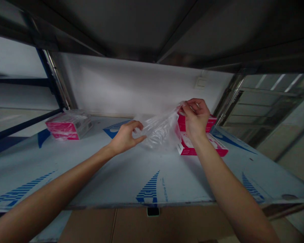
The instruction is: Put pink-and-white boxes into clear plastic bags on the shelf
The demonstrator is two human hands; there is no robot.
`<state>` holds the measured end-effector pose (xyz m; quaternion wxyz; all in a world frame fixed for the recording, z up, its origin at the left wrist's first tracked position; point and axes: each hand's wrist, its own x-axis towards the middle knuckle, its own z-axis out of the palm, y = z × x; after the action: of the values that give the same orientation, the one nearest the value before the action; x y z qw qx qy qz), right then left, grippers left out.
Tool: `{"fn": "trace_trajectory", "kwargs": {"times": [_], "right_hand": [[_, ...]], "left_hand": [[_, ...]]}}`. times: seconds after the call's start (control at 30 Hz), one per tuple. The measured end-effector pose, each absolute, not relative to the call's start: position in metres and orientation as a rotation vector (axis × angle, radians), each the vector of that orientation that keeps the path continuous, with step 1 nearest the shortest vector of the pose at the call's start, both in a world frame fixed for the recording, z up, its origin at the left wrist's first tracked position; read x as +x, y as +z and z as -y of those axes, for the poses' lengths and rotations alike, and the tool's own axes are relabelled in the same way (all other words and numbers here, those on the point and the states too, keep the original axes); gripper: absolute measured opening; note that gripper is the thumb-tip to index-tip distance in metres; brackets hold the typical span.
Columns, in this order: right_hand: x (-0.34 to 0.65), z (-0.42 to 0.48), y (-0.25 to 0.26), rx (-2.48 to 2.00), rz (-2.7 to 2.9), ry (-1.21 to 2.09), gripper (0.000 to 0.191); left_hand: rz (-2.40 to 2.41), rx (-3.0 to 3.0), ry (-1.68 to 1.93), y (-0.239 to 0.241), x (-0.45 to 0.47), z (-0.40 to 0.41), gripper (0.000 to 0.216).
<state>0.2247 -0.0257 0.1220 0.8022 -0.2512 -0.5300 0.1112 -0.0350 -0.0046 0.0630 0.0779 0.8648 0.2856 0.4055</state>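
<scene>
Clear plastic bag [159, 130] stretched between both hands above the shelf [131, 175], held up off the surface rather than lying on it, likely so the thin film can be pulled apart or opened; left hand [125, 136] at the bag's left edge, fingers curled and pinched shut on a fold of film, thumb pressed against forefinger; right hand [195, 116] at the bag's upper right corner, raised a little higher than the left, fingertips closed tight on the film, no gap visible between them; bag sagging in the middle, crumpled and translucent, contents not discernible; directly behind and right of the bag, a pink-and-white box [212, 146] lying flat on the shelf with a second pink box [209, 123] just behind it, partly hidden by the right hand; well to the left of the bag, a wrapped pink pack [69, 125] near the shelf's upright post; shelf surface covered in blue-printed protective film.
</scene>
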Motion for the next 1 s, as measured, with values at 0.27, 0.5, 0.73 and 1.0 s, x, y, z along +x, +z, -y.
{"fn": "trace_trajectory", "kwargs": {"times": [0.27, 0.5, 0.73, 1.0], "right_hand": [[0.249, 0.027, 0.133, -0.558, 0.983, 0.149, 0.024], [0.266, 0.022, 0.126, -0.746, 0.985, 0.135, 0.032], [0.222, 0.024, 0.092, -1.112, 1.470, 0.593, 0.044], [0.200, 0.030, 0.075, -1.051, 1.504, 0.160, 0.050]], "left_hand": [[-0.642, 2.440, 1.029, 0.071, -0.047, -0.005, 0.026], [-0.488, 1.608, 0.984, 0.084, -0.051, -0.009, 0.035], [-0.724, 1.255, 1.303, 0.074, -0.055, -0.031, 0.036], [-0.848, 1.083, 1.329, 0.068, -0.064, -0.044, 0.045]]}}
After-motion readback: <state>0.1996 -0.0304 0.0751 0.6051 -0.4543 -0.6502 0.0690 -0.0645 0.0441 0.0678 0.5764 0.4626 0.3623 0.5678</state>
